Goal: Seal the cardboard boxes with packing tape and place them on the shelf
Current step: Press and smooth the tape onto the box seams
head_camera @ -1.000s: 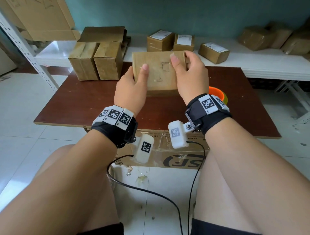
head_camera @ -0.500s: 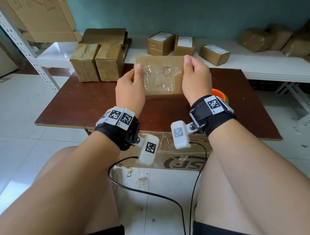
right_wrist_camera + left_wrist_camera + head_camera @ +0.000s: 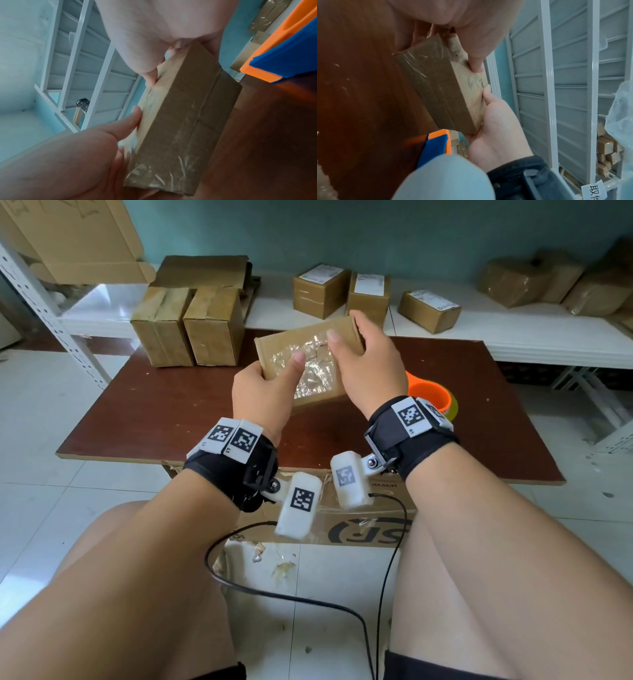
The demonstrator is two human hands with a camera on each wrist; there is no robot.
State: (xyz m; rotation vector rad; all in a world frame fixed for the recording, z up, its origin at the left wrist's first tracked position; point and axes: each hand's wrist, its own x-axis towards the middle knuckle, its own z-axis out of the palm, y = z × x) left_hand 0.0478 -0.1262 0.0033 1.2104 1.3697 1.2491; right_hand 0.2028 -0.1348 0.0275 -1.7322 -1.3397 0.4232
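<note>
Knees and bare forearms filled the bottom of my head view, with a black cable (image 3: 308,601) trailing across the floor between them. Just past them I saw a large carton (image 3: 359,525) sitting under the near edge of the table (image 3: 154,419).

Above the table, both hands held one box (image 3: 274,350), lifted clear of the top and tilted, its right end higher. My left hand (image 3: 263,395) gripped the lower left corner, thumb laid across the upper face and fingers tucked beneath. My right hand (image 3: 373,364) gripped the upper right end, thumb on the same face, fingers wrapped over the far edge. Crinkled clear tape (image 3: 315,371) covered the middle of that face. From the left wrist view, the box (image 3: 440,88) showed a taped seam along its narrow side, with the right hand (image 3: 496,129) cupping its end. The right wrist view showed the box (image 3: 185,121) from the other side, the left hand (image 3: 68,155) pressing its thumb on the pale face.

Beside my right wrist an orange tape roll (image 3: 431,395) lay on the table. Two tall boxes (image 3: 188,326) stood at the far left of the table. Beyond, the white shelf (image 3: 513,337) carried three labelled boxes (image 3: 366,292) and, far right, some wrapped parcels (image 3: 548,282).
</note>
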